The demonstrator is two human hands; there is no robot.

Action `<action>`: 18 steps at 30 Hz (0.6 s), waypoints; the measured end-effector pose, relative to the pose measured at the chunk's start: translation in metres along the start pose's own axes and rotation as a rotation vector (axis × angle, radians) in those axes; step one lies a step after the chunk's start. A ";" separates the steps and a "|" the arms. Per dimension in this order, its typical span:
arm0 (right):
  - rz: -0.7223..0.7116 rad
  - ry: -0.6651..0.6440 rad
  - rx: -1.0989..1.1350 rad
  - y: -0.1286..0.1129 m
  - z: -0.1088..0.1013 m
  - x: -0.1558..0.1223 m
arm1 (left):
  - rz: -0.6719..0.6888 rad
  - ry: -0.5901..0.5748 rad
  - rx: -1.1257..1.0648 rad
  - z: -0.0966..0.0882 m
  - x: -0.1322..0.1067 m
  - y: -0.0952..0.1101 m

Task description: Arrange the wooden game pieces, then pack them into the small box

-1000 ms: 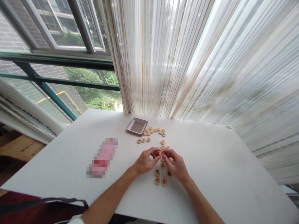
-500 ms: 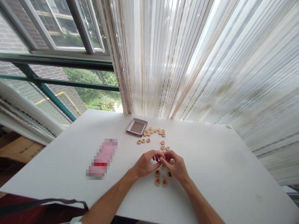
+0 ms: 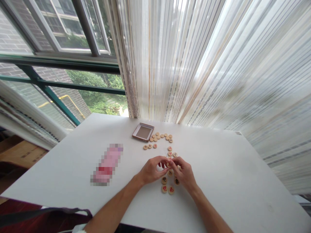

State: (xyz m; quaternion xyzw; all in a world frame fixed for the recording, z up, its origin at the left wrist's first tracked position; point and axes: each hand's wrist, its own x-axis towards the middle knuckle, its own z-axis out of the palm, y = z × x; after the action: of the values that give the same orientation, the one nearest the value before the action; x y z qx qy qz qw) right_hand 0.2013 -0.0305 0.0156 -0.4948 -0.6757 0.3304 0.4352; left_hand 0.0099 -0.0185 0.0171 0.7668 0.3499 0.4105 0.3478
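Note:
My left hand (image 3: 153, 170) and my right hand (image 3: 184, 171) meet over a group of round wooden xiangqi pieces. Between their fingertips is one xiangqi piece (image 3: 168, 164), pinched from both sides and partly covered by the fingers. Just below the fingertips lies a piece with a black character (image 3: 170, 173), and a black-marked piece (image 3: 164, 180) sits to its lower left. Nearest me are two red-marked pieces, one on the left (image 3: 164, 189) and one on the right (image 3: 171, 190). Beyond my fingers are a red-marked piece (image 3: 170, 154) and a black-marked one (image 3: 175, 154). My right hand hides part of the group.
A shallow square box (image 3: 143, 132) stands at the back of the white table (image 3: 218, 181). Several blank-side-up pieces (image 3: 158, 137) lie beside it, with three face-up pieces (image 3: 150, 146) in front. A blurred pink item (image 3: 108, 163) lies left. Curtains (image 3: 165, 64) hang behind.
Both hands stay nearly in place; my fingertips have shifted slightly around the held piece, which shows a little lower and further left. The whole view has moved very slightly.

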 end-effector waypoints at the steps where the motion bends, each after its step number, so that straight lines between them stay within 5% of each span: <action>1: -0.002 -0.002 0.006 0.000 0.000 0.001 | -0.004 0.006 -0.005 0.000 0.000 -0.001; 18: -0.068 -0.066 0.127 -0.002 0.000 -0.001 | -0.072 0.037 -0.134 -0.003 0.001 -0.002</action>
State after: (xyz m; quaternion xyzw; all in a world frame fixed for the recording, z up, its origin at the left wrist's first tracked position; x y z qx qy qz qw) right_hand 0.2001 -0.0319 0.0173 -0.4318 -0.6837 0.3739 0.4542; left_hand 0.0077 -0.0156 0.0172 0.7211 0.3556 0.4342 0.4063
